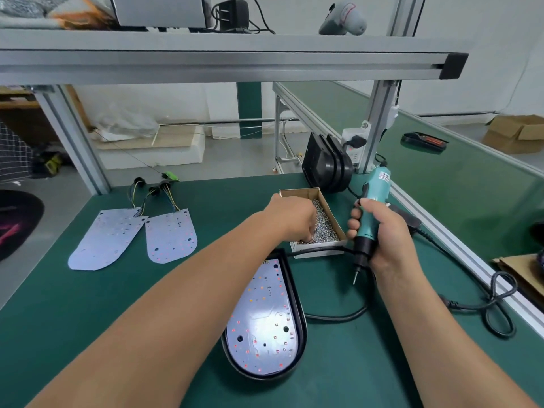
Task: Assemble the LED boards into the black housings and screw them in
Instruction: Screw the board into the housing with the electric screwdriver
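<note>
Between our two forearms we are keeping the black housing [300, 316] flat on the green mat [147, 304], with one LED board [265, 325] seated inside it, rounded end nearest us. Our left hand [291, 219] is reaching forward past the housing into the cardboard box [297, 192], fingers curled down among the loose screws [325, 228]; whether it is pinching one we cannot tell, since the fingertips are hidden. Our right hand [382, 231], just beside the box on its right, is gripping the teal electric screwdriver [371, 207] in a full fist, bit pointing down and hanging above the mat beside the housing's far end. We are seeing the screwdriver's black cord [338, 317] running under the box's near edge and curling away behind our right wrist. Well to the left of our left arm two more LED boards [170, 235] are lying bare on the mat, side by side, their coloured wires [169, 195] trailing away from us. Beyond the box, past both hands, a stack of black housings [326, 164] is standing on edge against the aluminium post [379, 125].
</note>
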Tool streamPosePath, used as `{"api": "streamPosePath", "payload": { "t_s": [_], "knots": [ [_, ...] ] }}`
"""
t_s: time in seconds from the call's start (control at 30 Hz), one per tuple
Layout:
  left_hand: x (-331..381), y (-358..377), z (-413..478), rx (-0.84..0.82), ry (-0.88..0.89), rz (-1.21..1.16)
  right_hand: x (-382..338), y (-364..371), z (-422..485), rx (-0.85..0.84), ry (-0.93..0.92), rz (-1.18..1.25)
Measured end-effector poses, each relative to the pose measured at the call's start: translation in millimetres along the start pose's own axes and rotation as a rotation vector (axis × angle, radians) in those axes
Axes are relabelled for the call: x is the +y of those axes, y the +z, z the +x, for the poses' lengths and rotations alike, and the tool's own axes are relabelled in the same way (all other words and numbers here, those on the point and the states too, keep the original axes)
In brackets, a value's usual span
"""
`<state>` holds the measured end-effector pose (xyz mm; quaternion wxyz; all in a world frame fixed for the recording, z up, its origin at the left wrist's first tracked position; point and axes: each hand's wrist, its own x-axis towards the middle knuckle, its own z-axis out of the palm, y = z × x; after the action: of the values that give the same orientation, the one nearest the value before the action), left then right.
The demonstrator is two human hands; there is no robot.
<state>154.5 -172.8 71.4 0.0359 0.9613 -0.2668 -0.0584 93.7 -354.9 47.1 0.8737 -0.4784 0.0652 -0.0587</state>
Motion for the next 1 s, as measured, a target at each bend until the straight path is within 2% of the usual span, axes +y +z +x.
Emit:
{"api": "streamPosePath", "payload": {
  "t_s": [0.23,0.47,0.6,0.63,0.7,0.73,0.8,0.87,0.93,1.0],
  "knots": [
    [-2,7,-3,0.05,-0.023,-0.07,1,-1,1,0.008,-0.01,-0.008],
    [-5,13,5,0.11,-0.04,-0.033,2,-1,2,0.011,-0.017,-0.019],
    [-9,4,3,0.135,-0.096,-0.221,2,-3,2,0.016,-0.019,-0.032],
    [-11,-2,-1,0.148,-0.109,-0.343,2,-3,2,0.015,-0.017,-0.03],
    [-14,-17,-14,0.202,-0.168,-0.754,1,-2,1,0.014,-0.013,-0.014],
    [-17,-24,-24,0.22,-0.214,-1.039,1,-2,1,0.014,-0.01,0.002],
    [-22,-38,-49,0.151,-0.236,-1.67,0,-1,0,0.012,0.001,0.035],
    [-30,-43,-77,0.066,-0.219,-2.117,-1,2,-2,0.003,0.01,0.067],
    [-34,-40,-106,0.018,-0.227,-2.326,-2,7,-5,0.001,0.0,0.103],
    [-32,-35,-132,-0.002,-0.245,-2.428,-2,14,-10,0.005,-0.025,0.125]
  ]
}}
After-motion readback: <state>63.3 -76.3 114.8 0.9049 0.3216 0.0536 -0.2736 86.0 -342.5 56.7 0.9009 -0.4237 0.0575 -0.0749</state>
